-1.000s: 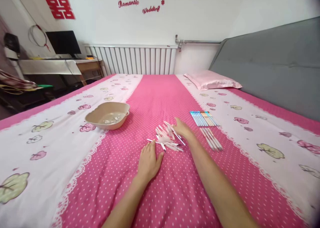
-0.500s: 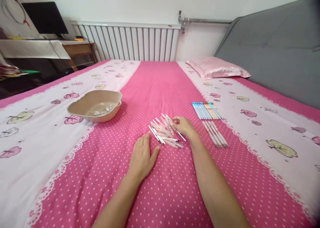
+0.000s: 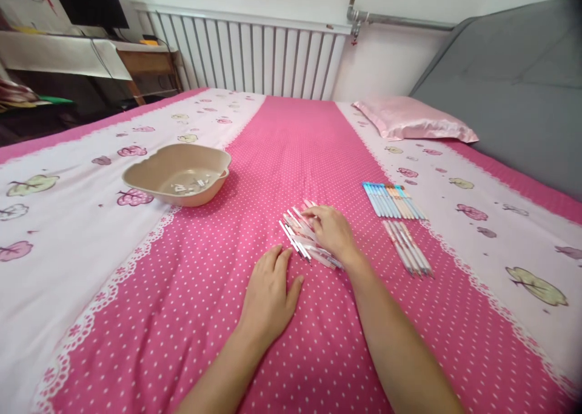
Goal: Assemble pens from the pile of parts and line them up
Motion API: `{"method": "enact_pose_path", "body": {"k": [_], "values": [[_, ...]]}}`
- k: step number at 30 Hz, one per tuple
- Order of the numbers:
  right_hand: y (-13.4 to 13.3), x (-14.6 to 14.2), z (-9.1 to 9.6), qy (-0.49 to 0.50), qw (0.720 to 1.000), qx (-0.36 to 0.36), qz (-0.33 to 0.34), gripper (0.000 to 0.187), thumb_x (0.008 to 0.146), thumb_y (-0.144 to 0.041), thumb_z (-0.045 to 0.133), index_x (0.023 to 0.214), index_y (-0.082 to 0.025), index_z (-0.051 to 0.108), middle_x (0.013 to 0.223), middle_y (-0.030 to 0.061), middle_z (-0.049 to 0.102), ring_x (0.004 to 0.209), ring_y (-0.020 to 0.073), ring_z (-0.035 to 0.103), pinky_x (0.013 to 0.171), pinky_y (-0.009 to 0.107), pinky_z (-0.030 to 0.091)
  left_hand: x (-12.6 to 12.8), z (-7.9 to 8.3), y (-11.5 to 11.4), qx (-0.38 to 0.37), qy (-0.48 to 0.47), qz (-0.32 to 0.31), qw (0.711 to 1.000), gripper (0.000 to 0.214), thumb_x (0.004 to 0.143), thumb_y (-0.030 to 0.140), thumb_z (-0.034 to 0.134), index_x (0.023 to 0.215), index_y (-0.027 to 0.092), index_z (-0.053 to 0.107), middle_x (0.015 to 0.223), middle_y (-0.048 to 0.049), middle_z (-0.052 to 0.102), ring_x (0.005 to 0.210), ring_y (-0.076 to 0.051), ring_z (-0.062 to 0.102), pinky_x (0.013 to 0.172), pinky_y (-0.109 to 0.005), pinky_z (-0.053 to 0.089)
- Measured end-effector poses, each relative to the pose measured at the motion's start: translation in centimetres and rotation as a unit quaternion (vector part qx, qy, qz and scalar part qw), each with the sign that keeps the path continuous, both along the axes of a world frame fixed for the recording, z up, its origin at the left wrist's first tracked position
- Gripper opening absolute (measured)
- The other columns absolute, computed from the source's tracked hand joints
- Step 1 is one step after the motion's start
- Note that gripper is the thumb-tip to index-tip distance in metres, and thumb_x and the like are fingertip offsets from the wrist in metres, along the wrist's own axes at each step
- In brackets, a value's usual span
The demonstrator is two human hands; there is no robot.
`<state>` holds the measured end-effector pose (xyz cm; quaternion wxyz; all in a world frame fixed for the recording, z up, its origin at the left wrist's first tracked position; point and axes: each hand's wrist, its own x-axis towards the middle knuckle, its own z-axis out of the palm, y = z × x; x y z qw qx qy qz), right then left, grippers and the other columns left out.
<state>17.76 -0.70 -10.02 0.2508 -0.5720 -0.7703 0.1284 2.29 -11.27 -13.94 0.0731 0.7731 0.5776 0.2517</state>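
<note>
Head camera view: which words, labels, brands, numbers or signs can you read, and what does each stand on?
None can be read.
Blue and orange pens and paler pens: any print is too small or blurred.
Pink-and-white pile by the right hand: likewise.
Basin: no lettering visible.
Bedspread: printed leaf-like shapes, no words.

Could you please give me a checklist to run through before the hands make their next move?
1. Left hand holding nothing: ok, it rests on the bed.
2. Right hand at the loose pen parts: ok, fingers over them.
3. Right hand's grip on one single part: cannot tell, the fingers hide it.
4. Loose parts neatly aligned: not ok, many overlap.
5. Blue and orange pens apart from the pile: ok.
6. Basin upright, clear of both hands: ok.
</note>
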Motion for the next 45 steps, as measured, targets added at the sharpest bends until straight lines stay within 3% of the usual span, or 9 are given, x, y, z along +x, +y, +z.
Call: {"method": "enact_pose_path", "body": {"k": [9, 18, 21, 24, 29, 33, 36, 40, 45], "values": [[-1.0, 1.9, 0.2, -0.022, 0.992, -0.125, -0.016, 0.02, 0.065, -0.026, 0.066, 0.083, -0.019, 0.07, 0.071, 0.0009, 0.068, 0.065, 0.0161, 0.061, 0.056, 0.023, 0.039, 0.0, 0.4, -0.4, -0.027, -0.04, -0.001, 0.999, 0.04, 0.085, 0.029, 0.048, 0.121, 0.01, 0.051, 0.131, -0.0182, 0.047, 0.12, -0.03, 0.045, 0.1, -0.048, 0.039], [-0.4, 2.4, 0.5, 0.117, 0.986, -0.117, -0.016, 0.017, 0.07, -0.022, 0.061, 0.084, -0.015, 0.066, 0.081, 0.006, 0.069, 0.074, 0.0167, 0.064, 0.069, 0.027, 0.047, -0.3, 0.7, -0.1, -0.049, -0.114, 0.01, 0.992, 0.035, 0.085, 0.03, 0.049, 0.115, 0.012, 0.056, 0.129, -0.0163, 0.049, 0.117, -0.029, 0.048, 0.098, -0.047, 0.041], [-0.9, 2.2, 1.4, 0.25, 0.958, -0.136, 0.023, 0.021, 0.071, -0.027, 0.062, 0.088, -0.015, 0.063, 0.086, 0.0056, 0.067, 0.078, 0.015, 0.063, 0.073, 0.028, 0.049, -0.3, 1.3, -0.1, -0.037, -0.178, 0.015, 0.983, 0.033, 0.086, 0.031, 0.048, 0.113, 0.012, 0.055, 0.122, -0.0153, 0.055, 0.112, -0.026, 0.052, 0.096, -0.044, 0.043], [-2.0, 0.9, 2.2, 0.369, 0.901, -0.209, 0.087, 0.025, 0.068, -0.032, 0.069, 0.086, -0.016, 0.06, 0.082, 0.0031, 0.065, 0.074, 0.0137, 0.062, 0.073, 0.029, 0.05, -0.3, 1.9, -0.1, -0.038, -0.265, 0.032, 0.963, 0.04, 0.087, 0.036, 0.048, 0.12, 0.013, 0.05, 0.117, -0.014, 0.059, 0.107, -0.024, 0.056, 0.091, -0.042, 0.046], [-3.9, -2.5, 2.2, 0.353, 0.87, -0.288, 0.19, 0.017, 0.072, -0.029, 0.067, 0.081, -0.017, 0.059, 0.08, 0.0023, 0.064, 0.075, 0.0145, 0.063, 0.075, 0.032, 0.051, -0.3, 2.3, -0.2, -0.043, -0.356, 0.047, 0.932, 0.044, 0.086, 0.034, 0.052, 0.125, 0.015, 0.046, 0.11, -0.011, 0.064, 0.096, -0.021, 0.061, 0.082, -0.036, 0.049], [-4.2, -3.4, 1.8, 0.355, 0.87, -0.281, 0.193, 0.02, 0.072, -0.032, 0.068, 0.083, -0.018, 0.059, 0.084, 0.003, 0.065, 0.076, 0.0144, 0.064, 0.075, 0.031, 0.051, -0.7, 2.3, 0.0, -0.046, -0.386, 0.068, 0.919, 0.035, 0.087, 0.029, 0.05, 0.119, 0.017, 0.052, 0.104, -0.0085, 0.067, 0.09, -0.019, 0.063, 0.078, -0.032, 0.049], [-3.7, -2.8, 1.6, 0.302, 0.911, -0.236, 0.149, 0.027, 0.068, -0.035, 0.071, 0.086, -0.018, 0.061, 0.084, 0.0034, 0.066, 0.074, 0.0148, 0.064, 0.07, 0.029, 0.05, -0.9, 2.1, 0.3, -0.054, -0.399, 0.091, 0.911, 0.031, 0.087, 0.029, 0.049, 0.115, 0.017, 0.055, 0.102, -0.0081, 0.067, 0.086, -0.019, 0.064, 0.077, -0.033, 0.049], [-3.4, -2.4, 1.3, 0.057, 0.991, -0.122, 0.015, 0.01, 0.067, -0.026, 0.07, 0.073, -0.019, 0.064, 0.068, 0.0009, 0.066, 0.065, 0.0161, 0.062, 0.062, 0.028, 0.045, -1.1, 1.8, 0.4, -0.082, -0.448, 0.1, 0.885, 0.031, 0.087, 0.03, 0.048, 0.114, 0.016, 0.054, 0.101, -0.0086, 0.066, 0.081, -0.018, 0.064, 0.075, -0.033, 0.051], [-3.9, -3.3, 0.7, -0.128, 0.986, -0.088, -0.058, 0.011, 0.069, -0.028, 0.069, 0.078, -0.023, 0.067, 0.079, 0.0044, 0.07, 0.076, 0.0216, 0.065, 0.063, 0.03, 0.043, -1.1, 2.0, 0.4, -0.094, -0.479, 0.097, 0.868, 0.03, 0.087, 0.031, 0.047, 0.112, 0.014, 0.053, 0.099, -0.0093, 0.066, 0.081, -0.018, 0.064, 0.077, -0.034, 0.05]]}}
